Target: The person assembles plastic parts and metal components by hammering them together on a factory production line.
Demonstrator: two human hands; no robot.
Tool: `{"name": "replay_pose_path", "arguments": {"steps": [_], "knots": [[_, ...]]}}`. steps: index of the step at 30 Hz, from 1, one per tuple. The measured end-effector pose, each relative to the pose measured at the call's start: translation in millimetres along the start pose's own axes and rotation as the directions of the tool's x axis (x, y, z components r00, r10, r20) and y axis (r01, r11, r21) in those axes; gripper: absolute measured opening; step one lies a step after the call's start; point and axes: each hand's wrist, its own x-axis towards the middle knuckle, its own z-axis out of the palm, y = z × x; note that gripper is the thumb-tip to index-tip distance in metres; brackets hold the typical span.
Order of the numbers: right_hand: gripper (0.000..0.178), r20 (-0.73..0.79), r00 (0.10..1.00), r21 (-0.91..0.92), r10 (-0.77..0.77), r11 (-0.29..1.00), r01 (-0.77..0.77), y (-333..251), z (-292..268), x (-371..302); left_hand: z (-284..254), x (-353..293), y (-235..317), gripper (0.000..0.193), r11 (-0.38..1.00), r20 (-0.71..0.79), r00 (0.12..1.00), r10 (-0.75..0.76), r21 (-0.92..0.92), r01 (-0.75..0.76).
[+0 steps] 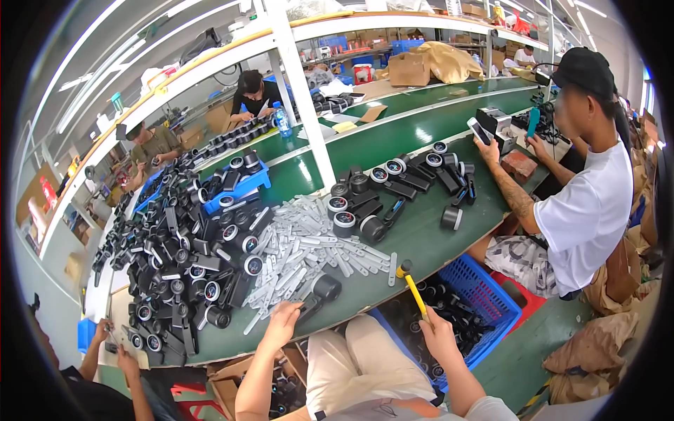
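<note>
My right hand (439,331) is wrapped round the yellow handle of a small mallet (415,296), its dark and yellow head raised near the table's front edge. My left hand (282,325) grips the end of a black device (326,288) with a thick round head and a flat handle, resting on the green tabletop. Its fingertips are partly hidden. Just beyond the left hand spreads a heap of flat pale grey strips (291,252). To the left lies a large pile of similar black devices (175,259), several showing round dial-like faces.
More black devices (400,186) lie toward the right of the green table (421,242). A blue crate (491,291) full of black parts stands beside my right leg. At right, a co-worker (586,182) holds a phone (481,131). Another person's hands (116,344) work at lower left. A white post (305,98) rises beyond.
</note>
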Motion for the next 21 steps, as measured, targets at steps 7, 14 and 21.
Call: {"name": "replay_pose_path", "arguments": {"steps": [7,14,21], "knots": [[0.042,-0.006,1.0,0.095,-0.006,0.995,0.006,-6.5,14.9,14.8,26.2,59.8,71.6,0.034,0.932,-0.099,0.944,0.315,0.218,-0.289],[0.045,-0.083,0.996,0.154,0.009,0.988,0.004,18.1,6.8,0.5,121.1,163.4,92.6,0.03,0.623,0.423,0.594,0.684,0.084,-0.778],[0.044,-0.084,0.994,0.249,0.069,0.967,-0.047,35.9,-5.6,-12.3,125.7,179.5,102.2,0.011,0.604,0.318,0.562,0.764,-0.043,-0.796]]}}
